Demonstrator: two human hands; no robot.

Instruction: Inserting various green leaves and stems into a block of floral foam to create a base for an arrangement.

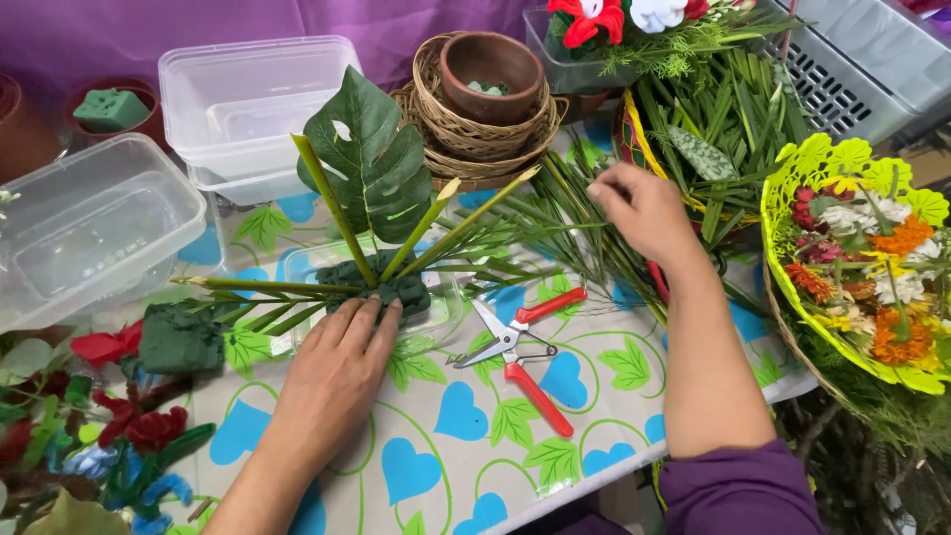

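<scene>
Two hands busy | head view: our left hand (pixel 337 347) presses flat, fingers spread, on the green foam block (pixel 381 282) in its clear tray | right hand (pixel 644 208) pinches into the loose leaf pile (pixel 584 223) | done: monstera leaf (pixel 371 154) and several blades in; we judge flowers (pixel 862 258) remain | red snips (pixel 520 357) idle.

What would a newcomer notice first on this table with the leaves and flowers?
Probably the big split green leaf standing in the dark floral foam block at the centre, with long leaf blades fanning out; the left hand rests on the foam. Next, the red-handled pruning shears lying open on the blue heart-patterned tablecloth. At the right edge, a yellow-green basket holds orange, white and red flowers, while the right hand reaches into a leaf pile.
</scene>
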